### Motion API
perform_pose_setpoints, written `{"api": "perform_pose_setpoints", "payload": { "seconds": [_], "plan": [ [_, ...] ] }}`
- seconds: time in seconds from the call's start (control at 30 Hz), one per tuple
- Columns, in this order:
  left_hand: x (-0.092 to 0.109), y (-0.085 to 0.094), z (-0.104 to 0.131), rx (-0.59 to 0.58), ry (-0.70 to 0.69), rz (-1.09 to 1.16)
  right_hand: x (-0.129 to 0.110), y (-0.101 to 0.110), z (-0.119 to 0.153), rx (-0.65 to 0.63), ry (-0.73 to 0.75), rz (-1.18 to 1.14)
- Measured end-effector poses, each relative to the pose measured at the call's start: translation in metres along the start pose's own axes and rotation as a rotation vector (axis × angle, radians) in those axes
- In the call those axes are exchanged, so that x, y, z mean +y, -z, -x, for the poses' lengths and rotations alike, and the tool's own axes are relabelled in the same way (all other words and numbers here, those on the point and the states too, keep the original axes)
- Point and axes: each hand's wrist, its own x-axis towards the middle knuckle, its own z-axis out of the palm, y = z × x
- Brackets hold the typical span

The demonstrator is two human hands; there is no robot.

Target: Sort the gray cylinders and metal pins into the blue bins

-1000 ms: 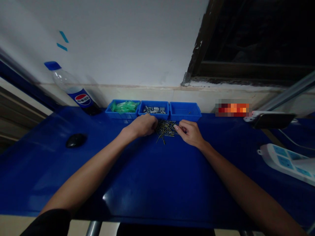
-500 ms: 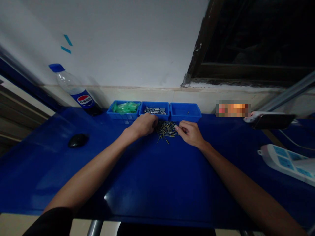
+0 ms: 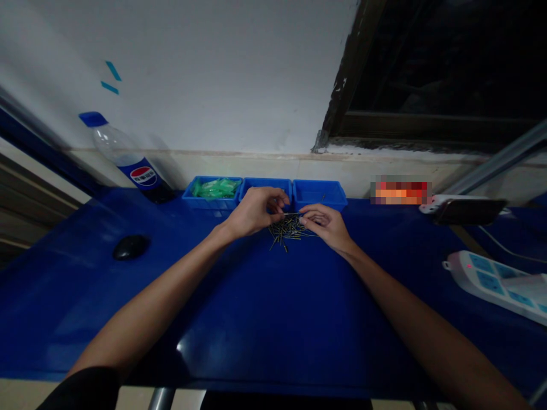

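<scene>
A loose pile of thin, pointed brass-and-dark metal pins (image 3: 284,232) lies on the blue tabletop (image 3: 265,319). Above its back edge, a slender metal pin (image 3: 293,214) spans the gap between my hands. My left hand (image 3: 260,208) pinches its left end between thumb and fingers. My right hand (image 3: 325,224) has thumb and fingertips closed at its right end. Behind my left hand stands the middle blue bin (image 3: 265,182), its contents mostly hidden. The right blue bin (image 3: 320,200) has one small pin in it.
A left blue bin (image 3: 210,203) holds green plastic pieces or bags. A cola bottle (image 3: 143,173) and a black mouse (image 3: 129,247) are at left. To the right are a phone (image 3: 470,211), a blurred-out patch (image 3: 401,189) and a white power strip (image 3: 496,282).
My left hand has risen slightly and its fingers have come off the pile's left side, turning toward my right hand. A pin now shows between both hands.
</scene>
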Motion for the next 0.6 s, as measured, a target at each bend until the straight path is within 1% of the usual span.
{"api": "perform_pose_setpoints", "payload": {
  "seconds": [0.13, 0.23, 0.5, 0.6],
  "plan": [
    [-0.0022, -0.0021, -0.0005, 0.031, -0.026, 0.028, -0.0016, 0.0004, -0.0003, -0.04, -0.136, -0.191],
    [-0.0029, -0.0032, -0.0003, 0.028, -0.051, 0.022, -0.0051, -0.0005, 0.0007, -0.038, -0.189, -0.268],
    [0.0015, -0.0099, 0.0001, -0.032, -0.092, -0.06, -0.0032, -0.0031, 0.0027, -0.068, -0.224, -0.285],
    [0.0019, -0.0079, 0.0, -0.053, -0.087, -0.138, -0.0017, -0.0028, 0.0019, -0.029, -0.204, -0.255]
  ]
}}
